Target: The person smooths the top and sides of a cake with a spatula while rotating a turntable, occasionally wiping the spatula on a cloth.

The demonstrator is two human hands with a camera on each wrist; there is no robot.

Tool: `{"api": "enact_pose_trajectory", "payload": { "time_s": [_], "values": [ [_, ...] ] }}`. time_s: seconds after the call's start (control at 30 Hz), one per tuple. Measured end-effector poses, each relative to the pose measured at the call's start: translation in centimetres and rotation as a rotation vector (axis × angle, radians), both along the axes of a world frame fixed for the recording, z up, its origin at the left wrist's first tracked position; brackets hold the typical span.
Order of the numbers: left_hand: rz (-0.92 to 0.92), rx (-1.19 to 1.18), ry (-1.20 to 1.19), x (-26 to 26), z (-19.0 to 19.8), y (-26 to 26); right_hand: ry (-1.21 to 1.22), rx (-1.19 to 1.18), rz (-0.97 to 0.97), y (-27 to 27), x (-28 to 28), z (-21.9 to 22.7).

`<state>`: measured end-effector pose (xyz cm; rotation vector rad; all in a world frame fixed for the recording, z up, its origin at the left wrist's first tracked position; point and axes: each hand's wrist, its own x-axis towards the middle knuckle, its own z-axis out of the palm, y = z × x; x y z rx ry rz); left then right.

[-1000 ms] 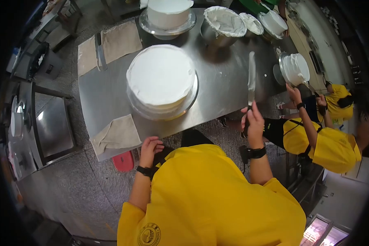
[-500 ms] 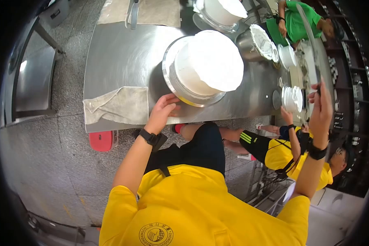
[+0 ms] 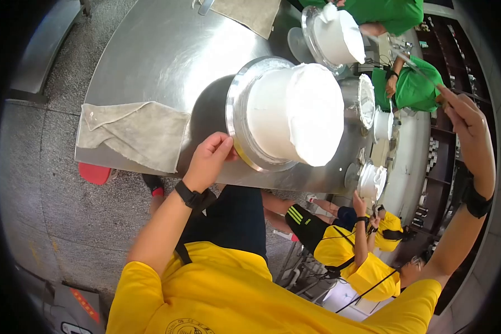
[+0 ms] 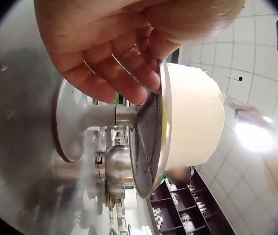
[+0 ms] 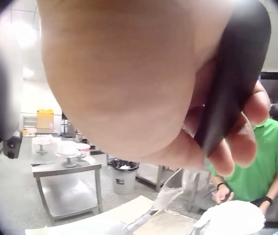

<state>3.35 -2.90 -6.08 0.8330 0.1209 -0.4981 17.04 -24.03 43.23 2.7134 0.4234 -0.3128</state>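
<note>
A tall round cake (image 3: 317, 114) coated in white cream stands on a metal turntable (image 3: 235, 114) near the table's front edge. My left hand (image 3: 207, 162) holds the turntable's rim. In the left wrist view its fingers (image 4: 136, 81) curl under the disc, the thumb close to the rim. Raised high on the right, my right hand (image 3: 466, 114) grips a palette knife (image 3: 416, 68) whose blade points back over the table, apart from the cake. Its black handle (image 5: 234, 73) lies across the palm and fingers in the right wrist view.
A folded cloth (image 3: 136, 136) lies at the table's left front corner. Behind are another white cake on a turntable (image 3: 339, 36) and a metal bowl of cream (image 3: 364, 100). People in green (image 3: 414, 86) and yellow (image 3: 348, 256) work around the table. A red stool (image 3: 94, 173) stands below the edge.
My left hand has come up from the table's edge to the turntable's rim. My right hand has lifted the palette knife up and to the right. The head view has shifted and tilted.
</note>
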Motion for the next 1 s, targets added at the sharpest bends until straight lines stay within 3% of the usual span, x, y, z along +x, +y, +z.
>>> {"api": "enact_pose_trajectory", "payload": {
  "time_s": [0.13,0.2,0.27,0.33,0.47,0.5,0.73,0.8,0.93,1.0],
  "values": [
    [-0.060,-0.032,-0.001,-0.6,-0.3,0.1,0.168,-0.082,0.077,5.2,1.4,-4.4],
    [-0.210,0.056,-0.023,-1.0,0.0,0.2,0.125,-0.167,0.209,6.4,1.8,-6.2],
    [-0.235,0.056,-0.023,-1.6,-0.4,-0.1,0.111,-0.249,0.232,8.2,2.4,-7.4],
    [-0.275,0.010,-0.020,-2.0,0.0,-0.3,0.114,-0.397,0.401,9.2,2.9,-8.1],
    [-0.258,-0.009,-0.001,-2.4,-0.3,-0.7,0.160,-0.432,0.334,9.5,4.4,-8.8],
    [-0.257,0.003,-0.005,-2.3,-0.2,-0.6,0.107,-0.578,0.604,11.2,4.3,-8.8],
    [-0.180,-0.014,-0.022,-2.7,0.1,-1.1,0.217,-0.624,0.611,11.1,5.4,-9.8],
    [-0.183,0.022,-0.061,-2.6,0.2,-1.3,0.261,-0.497,0.397,10.1,5.1,-10.3],
    [-0.191,0.100,-0.128,-2.7,0.5,-1.7,0.273,-0.548,0.424,11.3,3.5,-10.7],
    [-0.181,0.088,-0.127,-3.0,0.4,-2.0,0.279,-0.605,0.640,12.6,3.1,-10.7]
  ]
}}
